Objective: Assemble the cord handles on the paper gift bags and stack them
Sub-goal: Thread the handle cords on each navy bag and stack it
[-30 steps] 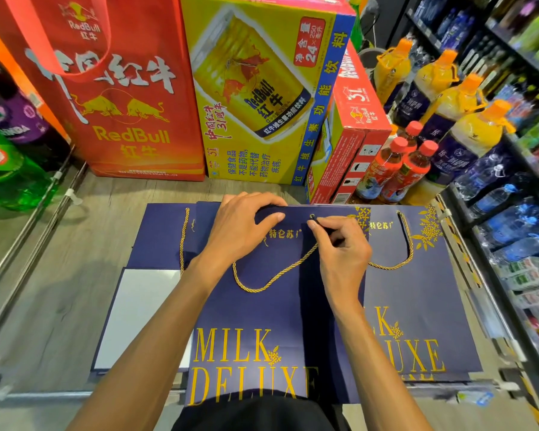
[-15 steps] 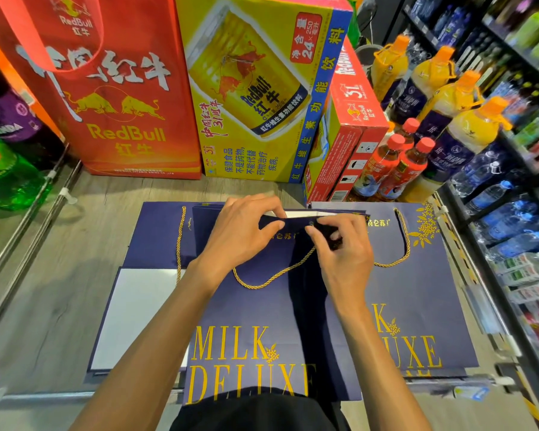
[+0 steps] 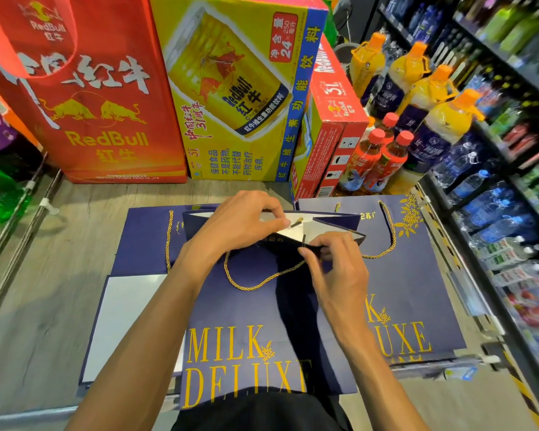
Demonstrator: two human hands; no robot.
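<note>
Counting the navy gift bags on the wood-grain surface (image 3: 44, 290), we find three: the top bag (image 3: 262, 321) at centre frame, with a left bag (image 3: 143, 241) and a right bag (image 3: 423, 275) jutting out from beneath it. Each shows one gold cord, and the top bag's cord (image 3: 262, 279) loops down its front. Our left hand (image 3: 237, 225) clasps the far rim of the top bag's open mouth, and our right hand (image 3: 336, 269) pinches the near rim, baring the white lining. Along the upper frame stand one red RedBull bag (image 3: 100, 119), one yellow carton (image 3: 231, 88), one red carton (image 3: 333, 98), two red-capped bottles (image 3: 367, 157) and four orange-capped bottles (image 3: 448, 116).
</note>
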